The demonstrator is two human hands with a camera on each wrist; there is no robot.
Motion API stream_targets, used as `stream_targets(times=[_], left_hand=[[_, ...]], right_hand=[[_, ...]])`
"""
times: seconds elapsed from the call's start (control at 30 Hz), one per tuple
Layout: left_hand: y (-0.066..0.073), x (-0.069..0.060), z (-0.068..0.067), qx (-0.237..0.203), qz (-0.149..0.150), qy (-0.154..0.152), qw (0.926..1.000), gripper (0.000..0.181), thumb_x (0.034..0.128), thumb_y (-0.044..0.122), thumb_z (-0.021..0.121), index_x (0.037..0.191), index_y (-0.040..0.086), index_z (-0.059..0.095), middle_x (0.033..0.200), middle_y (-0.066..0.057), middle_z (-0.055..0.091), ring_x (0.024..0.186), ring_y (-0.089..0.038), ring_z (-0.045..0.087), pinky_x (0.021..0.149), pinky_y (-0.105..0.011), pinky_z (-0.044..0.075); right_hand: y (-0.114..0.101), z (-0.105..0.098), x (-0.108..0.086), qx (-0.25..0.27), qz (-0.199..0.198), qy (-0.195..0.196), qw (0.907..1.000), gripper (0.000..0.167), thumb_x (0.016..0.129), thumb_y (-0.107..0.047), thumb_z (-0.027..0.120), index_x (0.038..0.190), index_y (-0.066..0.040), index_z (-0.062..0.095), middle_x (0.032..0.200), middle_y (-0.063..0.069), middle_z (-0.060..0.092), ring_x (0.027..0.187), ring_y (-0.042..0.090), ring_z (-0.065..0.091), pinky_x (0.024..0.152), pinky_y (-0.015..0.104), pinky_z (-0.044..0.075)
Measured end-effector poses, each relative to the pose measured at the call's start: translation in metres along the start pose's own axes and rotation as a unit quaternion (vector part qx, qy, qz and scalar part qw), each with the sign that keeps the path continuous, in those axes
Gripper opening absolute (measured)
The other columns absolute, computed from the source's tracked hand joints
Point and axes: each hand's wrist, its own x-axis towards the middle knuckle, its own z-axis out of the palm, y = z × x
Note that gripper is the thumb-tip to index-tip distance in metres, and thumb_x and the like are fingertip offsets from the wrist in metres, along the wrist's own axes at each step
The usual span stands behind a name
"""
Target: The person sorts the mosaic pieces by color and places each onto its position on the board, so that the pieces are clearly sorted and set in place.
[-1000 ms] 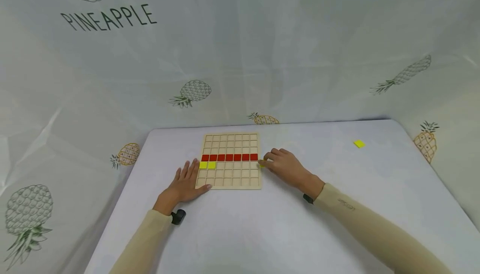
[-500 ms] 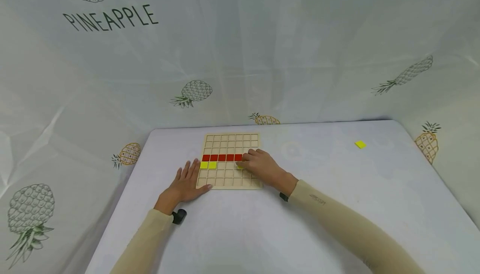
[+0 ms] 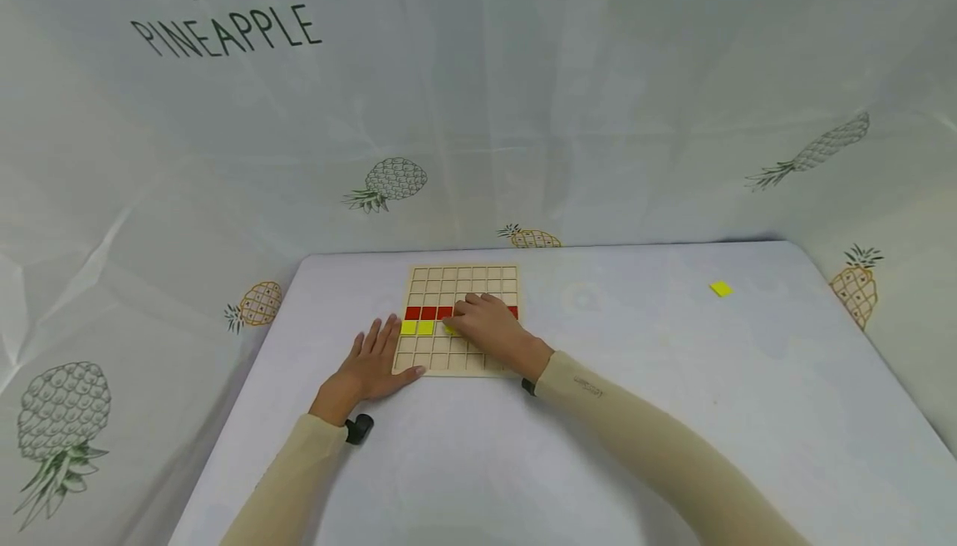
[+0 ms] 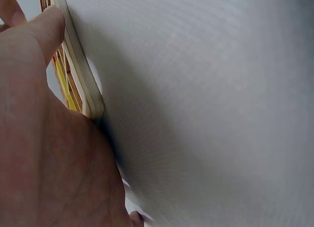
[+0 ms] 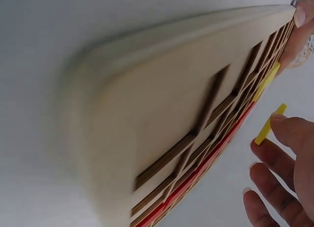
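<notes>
A square wooden grid board (image 3: 449, 363) lies flat on the table. A row of red tiles (image 3: 429, 313) crosses its middle, partly hidden by my right hand. Two yellow tiles (image 3: 417, 327) sit in the row just in front, at the left end. Between thumb and finger, my right hand (image 3: 489, 328) pinches another yellow tile (image 5: 271, 124), tilted and above the board's surface in the right wrist view. My left hand (image 3: 368, 369) rests with spread, straight fingers along the board's left edge, its thumb (image 4: 51, 28) touching the front edge.
One loose yellow tile (image 3: 721, 288) lies at the far right of the white table (image 3: 635, 313). A pale curtain (image 3: 478, 97) printed with pineapples hangs behind the table and at its sides.
My right hand has moved left from beside the board's right edge to over its middle, carrying the yellow tile. The left hand has stayed in place.
</notes>
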Motion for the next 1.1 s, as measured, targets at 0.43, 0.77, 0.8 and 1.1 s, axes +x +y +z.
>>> stream_targets(times=[0.43, 0.77, 0.8, 1.1], left_hand=[[0.006, -0.006, -0.007, 0.010, -0.004, -0.014, 0.9999, 0.109, 0.1016, 0.070, 0.049, 0.168, -0.004, 0.003, 0.177, -0.022, -0.001, 0.163, -0.045, -0.003, 0.129, -0.063, 0.002], [0.001, -0.001, 0.000, 0.007, 0.006, 0.003, 1.0000, 0.111, 0.1003, 0.070, 0.051, 0.168, -0.004, 0.005, 0.177, -0.022, 0.001, 0.162, -0.045, -0.001, 0.129, -0.064, 0.004], [0.001, -0.001, -0.001, 0.010, 0.004, 0.000, 0.9999, 0.111, 0.1004, 0.071, 0.050, 0.168, -0.004, 0.004, 0.177, -0.022, 0.000, 0.163, -0.045, -0.002, 0.129, -0.063, 0.003], [0.002, -0.002, -0.003, 0.008, 0.003, 0.002, 1.0000, 0.112, 0.0998, 0.074, 0.048, 0.168, -0.004, 0.005, 0.177, -0.022, 0.001, 0.163, -0.045, -0.001, 0.129, -0.064, 0.003]], right_hand=[[-0.011, 0.008, 0.021, 0.022, 0.026, -0.030, 0.9990, 0.024, 0.100, -0.019, 0.075, 0.123, -0.026, 0.081, 0.114, -0.002, 0.077, 0.106, 0.019, 0.066, 0.102, 0.038, 0.057], [-0.013, 0.014, 0.027, -0.002, 0.037, -0.035, 0.9987, 0.021, 0.101, -0.017, 0.074, 0.119, -0.025, 0.082, 0.114, -0.003, 0.076, 0.105, 0.018, 0.066, 0.101, 0.038, 0.058], [-0.013, 0.015, 0.027, -0.003, 0.037, -0.035, 0.9987, 0.021, 0.101, -0.016, 0.073, 0.118, -0.025, 0.082, 0.114, -0.004, 0.076, 0.106, 0.018, 0.066, 0.101, 0.038, 0.058], [-0.016, 0.015, 0.032, -0.015, 0.031, -0.059, 0.9977, 0.019, 0.101, -0.016, 0.074, 0.116, -0.024, 0.082, 0.116, -0.004, 0.076, 0.107, 0.018, 0.066, 0.101, 0.035, 0.057]])
